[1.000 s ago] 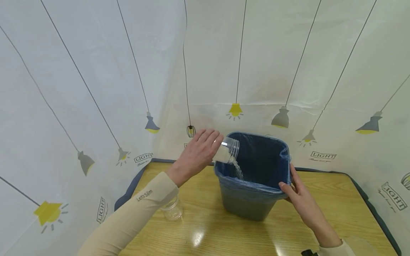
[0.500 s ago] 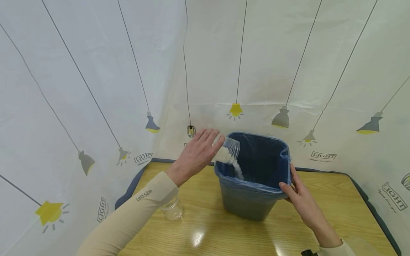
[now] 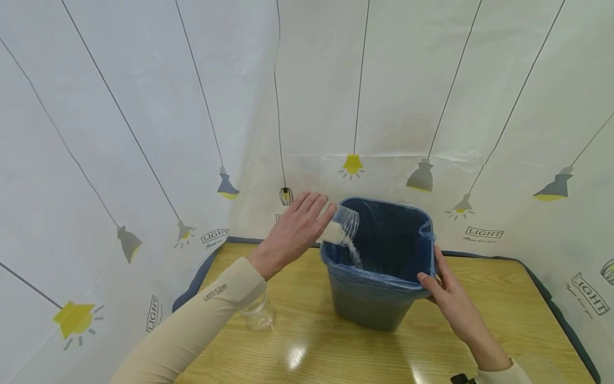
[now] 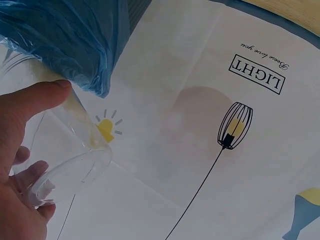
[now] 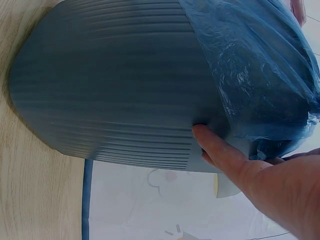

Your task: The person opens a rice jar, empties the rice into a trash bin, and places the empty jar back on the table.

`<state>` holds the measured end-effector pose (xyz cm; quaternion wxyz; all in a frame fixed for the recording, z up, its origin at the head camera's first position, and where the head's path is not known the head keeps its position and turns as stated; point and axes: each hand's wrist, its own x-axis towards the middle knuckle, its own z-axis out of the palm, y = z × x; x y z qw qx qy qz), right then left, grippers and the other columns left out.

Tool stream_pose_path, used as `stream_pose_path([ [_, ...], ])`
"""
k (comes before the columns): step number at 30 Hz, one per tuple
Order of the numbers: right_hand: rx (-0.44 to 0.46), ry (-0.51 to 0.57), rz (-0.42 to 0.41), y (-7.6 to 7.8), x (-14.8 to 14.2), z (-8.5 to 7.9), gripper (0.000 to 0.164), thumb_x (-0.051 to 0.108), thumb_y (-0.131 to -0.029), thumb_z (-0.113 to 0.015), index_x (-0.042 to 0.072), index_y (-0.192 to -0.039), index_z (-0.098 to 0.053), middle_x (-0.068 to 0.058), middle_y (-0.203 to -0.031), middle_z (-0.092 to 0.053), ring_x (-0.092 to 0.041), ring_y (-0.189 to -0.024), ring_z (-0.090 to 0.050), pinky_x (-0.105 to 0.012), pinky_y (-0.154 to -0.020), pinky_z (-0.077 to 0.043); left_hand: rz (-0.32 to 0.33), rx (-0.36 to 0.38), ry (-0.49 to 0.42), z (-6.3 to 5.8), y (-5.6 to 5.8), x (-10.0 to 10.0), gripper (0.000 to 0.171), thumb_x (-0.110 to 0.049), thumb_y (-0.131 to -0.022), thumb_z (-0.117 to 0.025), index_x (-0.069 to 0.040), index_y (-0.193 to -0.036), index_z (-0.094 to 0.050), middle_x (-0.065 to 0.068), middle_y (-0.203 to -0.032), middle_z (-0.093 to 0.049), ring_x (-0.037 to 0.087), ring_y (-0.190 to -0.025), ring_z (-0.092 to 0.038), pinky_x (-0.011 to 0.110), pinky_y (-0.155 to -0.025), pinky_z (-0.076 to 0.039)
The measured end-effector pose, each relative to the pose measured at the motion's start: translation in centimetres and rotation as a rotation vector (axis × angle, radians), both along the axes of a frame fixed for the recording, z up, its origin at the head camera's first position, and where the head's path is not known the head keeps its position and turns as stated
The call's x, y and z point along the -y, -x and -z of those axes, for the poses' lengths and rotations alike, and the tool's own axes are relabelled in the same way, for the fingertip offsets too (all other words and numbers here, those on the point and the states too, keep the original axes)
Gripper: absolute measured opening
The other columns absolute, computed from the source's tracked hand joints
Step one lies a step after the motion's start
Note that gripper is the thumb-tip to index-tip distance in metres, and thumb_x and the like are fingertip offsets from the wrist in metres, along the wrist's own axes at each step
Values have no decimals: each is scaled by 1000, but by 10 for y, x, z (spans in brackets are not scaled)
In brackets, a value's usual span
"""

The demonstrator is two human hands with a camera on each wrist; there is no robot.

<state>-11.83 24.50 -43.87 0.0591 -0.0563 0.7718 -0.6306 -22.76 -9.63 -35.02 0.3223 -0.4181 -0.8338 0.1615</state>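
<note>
In the head view my left hand (image 3: pixel 299 232) grips a clear plastic jar (image 3: pixel 346 221) from above, tipped over the left rim of a grey trash bin (image 3: pixel 371 306). White granules (image 3: pixel 354 255) stream from the jar's mouth into the bin, and some white stuff is still inside the jar. Thumb and fingers wrap the jar (image 4: pixel 75 155) in the left wrist view. A blue bag (image 3: pixel 374 280) lines the bin and folds over its rim. My right hand (image 3: pixel 453 306) holds the bin at its right side, just below the rim; in the right wrist view a finger presses the ribbed wall (image 5: pixel 125 90).
A clear plastic container (image 3: pixel 259 314) stands on the wooden table (image 3: pixel 288 298), partly hidden by my left forearm. White sheeting (image 3: pixel 307 106) printed with lamps rises close behind the bin and at both sides. A small black object (image 3: pixel 462 378) shows by my right cuff.
Granules keep pouring into the bin; the stream was thicker half a second ago and is thinner now. Both hands and the bin stay almost in place.
</note>
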Motion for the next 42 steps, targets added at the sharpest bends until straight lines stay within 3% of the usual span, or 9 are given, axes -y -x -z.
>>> stream_pose_path([
  [8, 9, -2, -1, 0, 1, 0, 81, 33, -112, -46, 27, -164, 16, -22, -171, 4, -49, -150, -24, -17, -90, -51, -9, -38, 10, 1, -2, 0, 52, -3, -94, -69, -5, -143, -52, 17, -138, -56, 33, -131, -52, 46, -118, -35],
  [31, 45, 7, 0, 0, -1, 0, 80, 31, -113, -44, 28, -163, 19, -20, -171, 9, -49, -150, -23, -15, -87, -51, 2, -61, 22, 0, -2, -4, 52, -2, -93, -68, -6, -142, -52, 14, -138, -55, 33, -131, -50, 46, -120, -33],
  [42, 42, -10, 3, 0, 0, 0, 80, 31, -112, -44, 26, -163, 18, -22, -170, 7, -49, -149, -24, -15, -87, -51, 6, -39, 66, -1, -4, -4, 65, -14, -89, -78, -5, -146, -48, 17, -143, -51, 34, -136, -46, 45, -124, -26],
])
